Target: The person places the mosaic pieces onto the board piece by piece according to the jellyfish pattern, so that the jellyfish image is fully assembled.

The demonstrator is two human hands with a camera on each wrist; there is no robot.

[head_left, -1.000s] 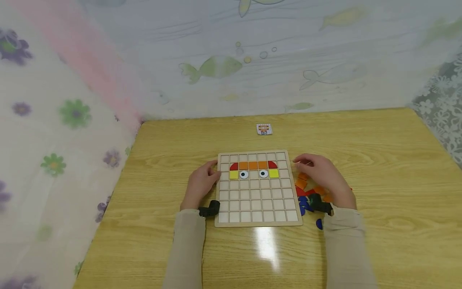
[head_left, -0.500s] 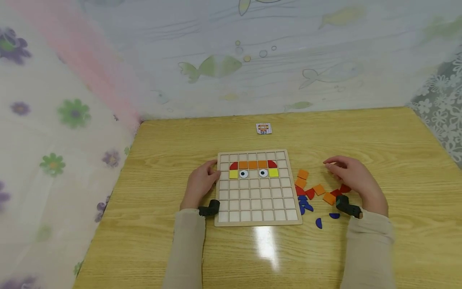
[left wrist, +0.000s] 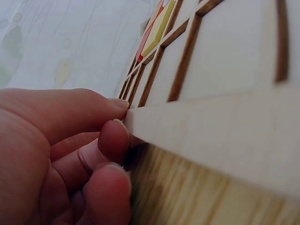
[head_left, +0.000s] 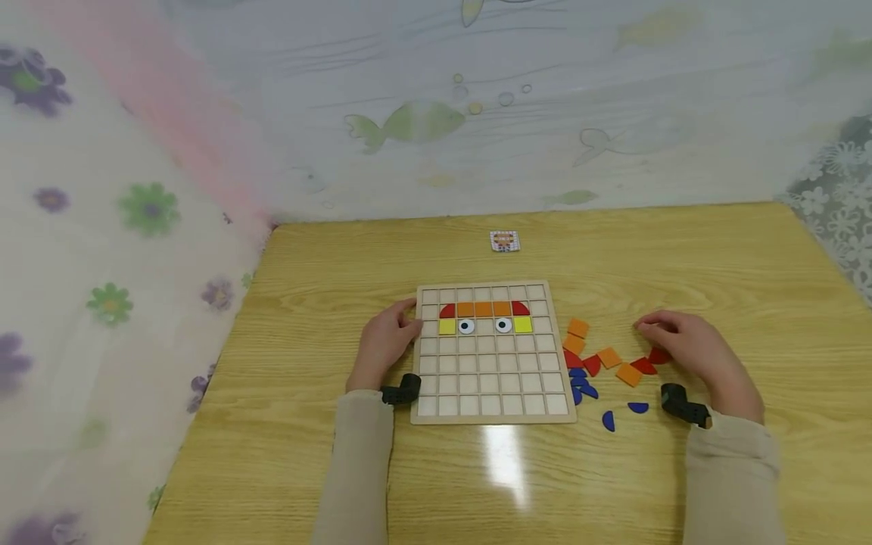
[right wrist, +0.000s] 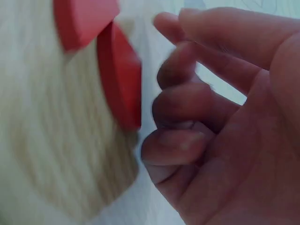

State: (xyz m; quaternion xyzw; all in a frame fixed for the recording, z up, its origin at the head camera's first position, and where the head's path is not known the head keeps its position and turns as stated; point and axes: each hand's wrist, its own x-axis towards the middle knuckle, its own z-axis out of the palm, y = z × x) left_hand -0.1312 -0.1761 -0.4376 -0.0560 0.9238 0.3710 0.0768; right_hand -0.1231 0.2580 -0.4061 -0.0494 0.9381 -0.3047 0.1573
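My left hand grips the left edge of a wooden grid board, thumb and fingertips at its rim in the left wrist view. On the board, three orange squares run between two red quarter-round tiles. Below them, two round eye tiles sit between two yellow squares. To the right, my right hand hovers with loosely bent fingers and nothing between them. Right beside its fingers lies a red tile, close up in the right wrist view.
Loose orange squares, red tiles and blue half-round tiles lie scattered right of the board. A small pattern card lies behind the board on the wood-grain table. Patterned walls border the table's back and left.
My right hand has moved right, from beside the board's upper right edge to past the loose tiles, uncovering several of them. The left hand stays at the board's left edge.
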